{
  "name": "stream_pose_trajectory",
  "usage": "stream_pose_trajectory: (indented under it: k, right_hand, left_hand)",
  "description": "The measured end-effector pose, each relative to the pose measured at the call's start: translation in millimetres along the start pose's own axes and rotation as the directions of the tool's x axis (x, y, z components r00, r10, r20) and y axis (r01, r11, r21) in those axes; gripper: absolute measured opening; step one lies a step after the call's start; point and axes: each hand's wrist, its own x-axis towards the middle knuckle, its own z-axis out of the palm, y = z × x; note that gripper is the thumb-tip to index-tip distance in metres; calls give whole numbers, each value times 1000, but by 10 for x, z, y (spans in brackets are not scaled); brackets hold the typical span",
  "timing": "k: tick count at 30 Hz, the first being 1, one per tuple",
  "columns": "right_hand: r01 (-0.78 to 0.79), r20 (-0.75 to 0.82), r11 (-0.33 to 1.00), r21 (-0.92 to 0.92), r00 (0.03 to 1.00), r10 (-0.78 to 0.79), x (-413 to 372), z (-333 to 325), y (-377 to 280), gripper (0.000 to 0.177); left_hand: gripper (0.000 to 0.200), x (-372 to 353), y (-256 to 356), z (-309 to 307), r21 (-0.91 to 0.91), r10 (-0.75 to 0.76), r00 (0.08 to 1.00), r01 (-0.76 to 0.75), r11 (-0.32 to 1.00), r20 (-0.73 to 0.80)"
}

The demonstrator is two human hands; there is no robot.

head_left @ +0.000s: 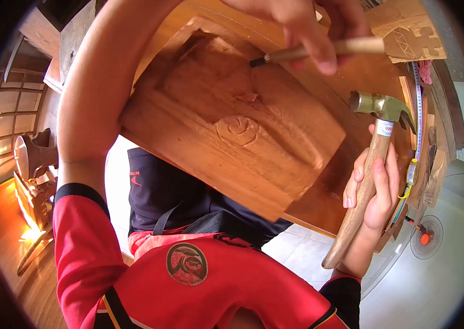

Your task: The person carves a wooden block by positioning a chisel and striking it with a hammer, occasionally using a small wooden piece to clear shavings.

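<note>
A carved brown wooden block (204, 115) lies tilted across the middle, with a spiral cut into its face and a deeper hollow near its upper left. My left arm reaches round the block, and my left hand (314, 33) holds a thin wooden-handled tool (289, 54) between closed fingers. The tool's dark tip is over the block's upper edge; whether it touches cannot be told. At the right, my right hand (373, 186) is wrapped round the wooden handle of a claw hammer (381, 134), its metal head up.
The block rests on an orange-brown wooden table (319, 219). A carved wood piece (415, 44) lies at the upper right, beside a measuring tape (419, 109) and wood strips. A fan (426, 237) stands lower right. Carved wooden furniture (34, 159) is at the left.
</note>
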Motion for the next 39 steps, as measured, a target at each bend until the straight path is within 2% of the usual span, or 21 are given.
stream_pose_trajectory:
  k: [1, 4, 5, 8, 10, 12, 13, 15, 17, 20, 23, 26, 29, 32, 35, 38, 39]
  right_hand:
    - [0, 2, 1000, -3, 1000, 0, -9, 15, -14, 54]
    - [46, 15, 999, 2, 999, -46, -17, 10, 6, 55]
    - [55, 31, 998, 13, 998, -56, -20, 9, 21, 55]
    - [76, 66, 997, 32, 995, -78, -45, 8, 50, 56]
    - [69, 75, 997, 25, 995, -71, -57, 4, 77, 56]
    - [21, 45, 999, 39, 999, -22, -66, 13, 66, 54]
    - [-1, 29, 999, 48, 1000, 0, -57, 11, 46, 53]
    - [8, 26, 999, 36, 1000, -9, -37, -1, 19, 53]
    - [23, 13, 999, 24, 1000, -24, -30, -19, 26, 51]
    - [38, 15, 999, 29, 999, -38, -39, -19, 10, 50]
    - [51, 13, 999, 10, 999, -51, -51, -16, 24, 50]
    - [49, 34, 999, 5, 998, -50, -67, 10, 31, 50]
    - [33, 46, 999, 25, 998, -34, -78, 20, 44, 50]
    - [28, 51, 999, 32, 998, -29, -65, 3, 46, 49]
    - [37, 47, 999, 25, 998, -38, -64, -1, 47, 48]
    - [41, 45, 999, 20, 998, -42, -68, -2, 35, 48]
    - [39, 43, 999, 23, 998, -40, -75, -1, 40, 48]
  left_hand:
    - [16, 30, -52, -37, -134, -42, 999, 42, 990, 8]
    - [14, -1, -114, -53, -303, 61, 995, -82, 949, -81]
    - [14, -48, -92, -105, -317, 34, 995, -61, 946, -91]
    - [17, -127, 78, -145, -193, -58, 992, 34, 981, -117]
    - [21, -206, 221, -50, 122, -84, 985, 102, 987, -149]
    - [26, -283, 368, 83, 425, -119, 981, 175, 888, -154]
    - [25, -348, 236, 227, 527, -69, 989, 128, 840, -131]
    - [22, -461, 155, 387, 642, -48, 987, 136, 754, -152]
    - [25, -562, 250, 522, 672, -96, 962, 249, 697, -256]
    - [22, -634, 222, 688, 478, -199, 895, 388, 788, -399]
    - [18, -665, 332, 658, 301, -387, 847, 500, 812, -364]
    - [13, -743, 376, 611, 210, -521, 765, 620, 756, -379]
    - [9, -952, 155, 766, 37, -417, 742, 509, 860, -526]
    - [10, -917, 187, 620, 78, -495, 800, 548, 833, -338]
    - [11, -887, 145, 568, -13, -548, 784, 570, 822, -291]
    - [10, -988, -45, 547, -94, -385, 736, 405, 910, -557]
    - [6, -995, 104, 388, -283, -469, 711, 374, 883, -524]
